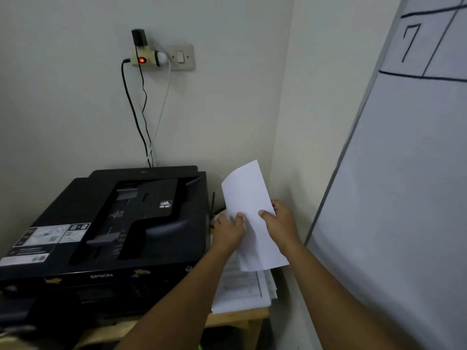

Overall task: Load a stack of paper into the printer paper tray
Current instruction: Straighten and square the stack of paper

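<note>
Paper in hand: a thin sheaf of blank white paper point(252, 213) held up in the air, to the right of the printer, tilted and bowed along its length; top corner near the wall.
Left hand point(228, 232): clasped on the sheaf's left edge, thumb on the front face, fingers hidden behind the paper.
Right hand point(280, 223): clasped on the right edge, thumb across the front, fingers wrapped behind.
Printer point(108, 223): black, on a wooden table point(235, 318), against the wall; top cover with its document guides faces up. No paper visible in or on it.
Paper tray: cannot tell which part takes the sheaf. The rear lip of the printer looks shut or folded flat; the front lower part is dark and too murky to read.
Pile on table point(242, 289): printed sheets lying flat just right of the printer, directly under the held sheaf. Apart from it, not touching as far as I can see.
Done so far, my judgement: paper gathered and in both hands.
Left to do: square the edges, open or find the tray, carry the sheaf leftward over the printer, slide it in, set the guides.
Progress: early; pickup done, loading not yet begun.
Watch for: the bowed sheets fanning out or slipping before they reach the tray.
</note>
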Demonstrator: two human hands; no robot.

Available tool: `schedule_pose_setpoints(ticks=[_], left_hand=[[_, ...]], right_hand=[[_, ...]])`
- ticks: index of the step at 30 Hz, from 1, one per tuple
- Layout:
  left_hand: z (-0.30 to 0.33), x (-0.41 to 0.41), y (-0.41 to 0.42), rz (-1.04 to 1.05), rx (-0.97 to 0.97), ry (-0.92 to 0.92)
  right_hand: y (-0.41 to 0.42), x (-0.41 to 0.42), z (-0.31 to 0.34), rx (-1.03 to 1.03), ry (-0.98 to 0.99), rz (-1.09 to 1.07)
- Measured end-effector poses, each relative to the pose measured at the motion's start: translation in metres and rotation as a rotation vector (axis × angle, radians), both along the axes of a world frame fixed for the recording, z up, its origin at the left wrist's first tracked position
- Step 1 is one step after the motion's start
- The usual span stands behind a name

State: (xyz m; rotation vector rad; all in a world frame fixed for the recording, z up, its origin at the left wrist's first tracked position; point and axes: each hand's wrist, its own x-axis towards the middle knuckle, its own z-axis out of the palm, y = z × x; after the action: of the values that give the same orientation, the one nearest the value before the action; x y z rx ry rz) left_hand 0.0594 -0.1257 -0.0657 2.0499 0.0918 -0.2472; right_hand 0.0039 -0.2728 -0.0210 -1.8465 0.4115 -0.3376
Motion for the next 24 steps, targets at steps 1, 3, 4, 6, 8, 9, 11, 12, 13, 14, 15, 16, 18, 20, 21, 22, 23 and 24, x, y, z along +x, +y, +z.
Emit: schedule_pose_setpoints(ticks=[1,3,4,6,8,9,11,12,13,14,15,16,18,20,21,22,23,24], left_hand=[[0.012,0.003,0.002,0.009,-0.018,0.001],[0.035,0.010,0.008,0.027,-0.057,0.015],[0.044,0.013,0.011,0.032,-0.090,0.021],[0.058,0.017,0.019,0.044,-0.157,0.026],[0.066,0.019,0.026,0.067,-0.223,0.044],[0.069,0.019,0.028,0.083,-0.262,0.060],[0.071,0.017,0.031,0.108,-0.327,0.107],[0.072,0.016,0.033,0.115,-0.360,0.131],[0.072,0.016,0.036,0.120,-0.402,0.149],[0.072,0.015,0.039,0.127,-0.447,0.159],[0.072,0.014,0.042,0.140,-0.484,0.160],[0.073,0.014,0.047,0.160,-0.508,0.150],[0.078,0.016,0.058,0.197,-0.541,0.114],[0.087,0.018,0.071,0.191,-0.571,0.066],[0.095,0.018,0.078,0.184,-0.585,0.044],[0.103,0.018,0.087,0.183,-0.600,0.025],[0.111,0.016,0.097,0.192,-0.613,0.008],[0.119,0.016,0.109,0.203,-0.623,-0.005]], right_hand=[[-0.001,-0.001,0.010,-0.008,-0.018,0.003],[-0.001,-0.001,0.029,-0.016,-0.046,0.017],[-0.001,-0.001,0.038,-0.014,-0.059,0.026],[0.001,0.000,0.053,-0.008,-0.077,0.045],[0.004,0.001,0.064,0.007,-0.100,0.060],[0.005,0.001,0.068,0.019,-0.112,0.068],[0.008,0.001,0.072,0.046,-0.128,0.084],[0.008,0.002,0.073,0.066,-0.134,0.091],[0.008,0.002,0.075,0.085,-0.137,0.094],[0.007,0.002,0.076,0.097,-0.139,0.099],[0.006,0.002,0.078,0.104,-0.140,0.103],[0.005,0.003,0.080,0.115,-0.144,0.110],[0.004,0.004,0.086,0.147,-0.160,0.124],[0.005,0.006,0.094,0.153,-0.178,0.136],[0.008,0.007,0.098,0.158,-0.188,0.142],[0.013,0.009,0.102,0.172,-0.200,0.152],[0.019,0.010,0.105,0.190,-0.211,0.165],[0.027,0.013,0.108,0.206,-0.221,0.181]])
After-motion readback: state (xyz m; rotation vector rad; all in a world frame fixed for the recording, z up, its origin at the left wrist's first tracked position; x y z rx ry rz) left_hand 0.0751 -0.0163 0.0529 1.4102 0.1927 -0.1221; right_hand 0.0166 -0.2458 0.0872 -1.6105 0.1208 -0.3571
